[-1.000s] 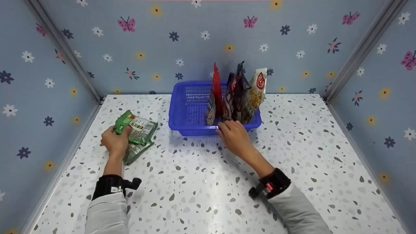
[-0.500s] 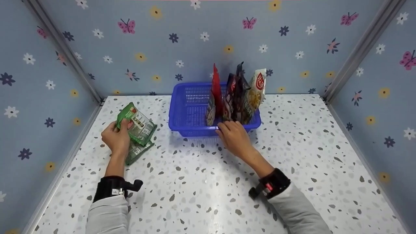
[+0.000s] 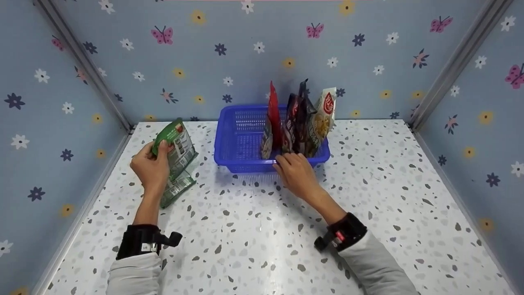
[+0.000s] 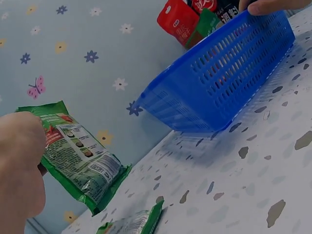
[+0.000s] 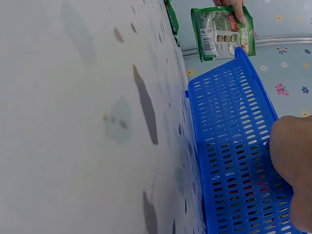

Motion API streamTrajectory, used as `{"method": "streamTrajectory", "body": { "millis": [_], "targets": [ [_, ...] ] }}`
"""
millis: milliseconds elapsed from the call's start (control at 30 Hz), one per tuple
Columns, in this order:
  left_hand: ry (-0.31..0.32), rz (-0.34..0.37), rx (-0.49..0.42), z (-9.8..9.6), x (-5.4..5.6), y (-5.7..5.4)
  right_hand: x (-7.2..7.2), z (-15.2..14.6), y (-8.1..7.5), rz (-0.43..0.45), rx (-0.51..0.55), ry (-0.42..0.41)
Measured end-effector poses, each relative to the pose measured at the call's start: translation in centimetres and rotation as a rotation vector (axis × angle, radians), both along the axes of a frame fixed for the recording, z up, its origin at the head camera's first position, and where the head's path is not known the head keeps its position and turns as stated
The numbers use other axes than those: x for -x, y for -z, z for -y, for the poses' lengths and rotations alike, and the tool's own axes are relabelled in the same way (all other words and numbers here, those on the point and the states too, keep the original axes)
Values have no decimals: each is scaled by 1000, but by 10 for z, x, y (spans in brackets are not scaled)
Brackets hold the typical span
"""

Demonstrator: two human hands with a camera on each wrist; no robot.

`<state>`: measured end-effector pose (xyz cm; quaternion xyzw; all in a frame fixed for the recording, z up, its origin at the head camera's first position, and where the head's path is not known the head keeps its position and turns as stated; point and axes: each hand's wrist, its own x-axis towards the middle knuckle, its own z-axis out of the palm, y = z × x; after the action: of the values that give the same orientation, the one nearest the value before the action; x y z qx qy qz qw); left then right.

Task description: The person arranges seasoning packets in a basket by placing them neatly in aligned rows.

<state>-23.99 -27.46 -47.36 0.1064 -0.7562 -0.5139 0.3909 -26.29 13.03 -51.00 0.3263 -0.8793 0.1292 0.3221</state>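
Observation:
My left hand (image 3: 152, 170) pinches a green food packet (image 3: 180, 150) by its upper end, thumb in front. The packet is raised on edge, its printed back showing with a barcode in the left wrist view. Below it a second green packet (image 3: 177, 189) lies flat on the table, partly covered in the head view. My right hand (image 3: 298, 175) holds the front rim of a blue plastic basket (image 3: 239, 162), fingers bent over the edge. Upright inside the basket's right half are a red packet (image 3: 274, 119), dark packets (image 3: 302, 119), a pale packet (image 3: 322, 116) and a small greyish packet (image 3: 266, 141).
The speckled white table (image 3: 245, 237) is bounded by a flowered blue back wall (image 3: 254, 49) and side walls with metal corner strips. The basket stands near the back wall. Its left half shows bare mesh floor. Each wrist wears a black camera band.
My left hand has lifted the upper green packet off the lower one and tilted it upright, moving slightly up and right. The right hand stays on the basket rim.

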Motion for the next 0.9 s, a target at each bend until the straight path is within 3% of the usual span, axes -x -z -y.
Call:
{"method": "streamTrajectory", "body": {
  "millis": [300,500,700,900],
  "targets": [
    [-1,-111,39,-30,-17,-28,-2,0,-1,35,-21,5],
    [34,-259,76,-51,-30,-47,-1,0,-3,3,-13,-4],
    [145,-385,99,-73,-42,-62,0,0,-3,-15,-19,-3],
    [319,-396,112,-94,-52,-71,-1,-1,-5,-11,-44,8]
  ]
}}
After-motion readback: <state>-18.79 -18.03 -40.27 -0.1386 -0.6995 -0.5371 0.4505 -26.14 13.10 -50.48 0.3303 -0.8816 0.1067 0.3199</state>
